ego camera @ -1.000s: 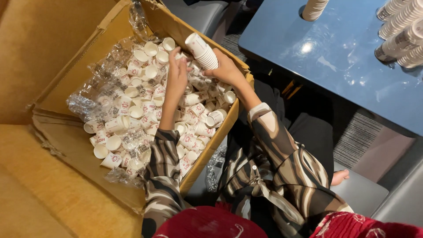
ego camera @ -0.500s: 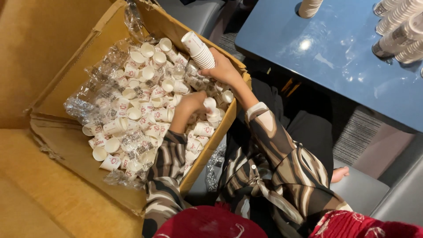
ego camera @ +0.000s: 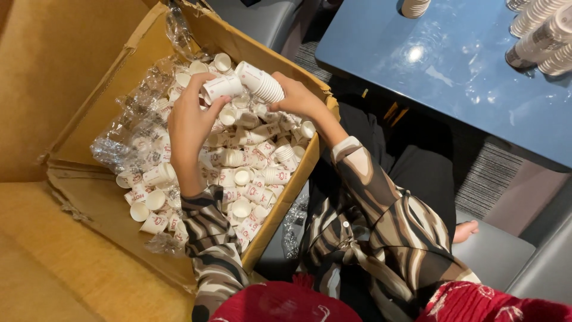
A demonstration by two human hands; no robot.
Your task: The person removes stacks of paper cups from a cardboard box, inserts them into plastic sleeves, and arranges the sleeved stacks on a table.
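Note:
An open cardboard box (ego camera: 286, 197) holds several small white paper cups with red print (ego camera: 250, 179) on crinkled clear plastic. My right hand (ego camera: 298, 98) grips a nested stack of cups (ego camera: 259, 80) lying on its side above the box. My left hand (ego camera: 190, 122) holds a single cup (ego camera: 219, 87), its open end close to the bottom of the stack. Both forearms wear striped brown and cream sleeves.
A blue glossy table (ego camera: 453, 71) stands to the right, with stacks of cups (ego camera: 539, 36) at its far right and another stack (ego camera: 414, 7) at the top edge. Clear plastic wrap (ego camera: 143, 95) lines the box. Yellow upholstery (ego camera: 53, 262) lies under and beside the box.
My left hand dipped into the box, picked up one cup and rose with it to the stack. My right hand kept the stack above the box.

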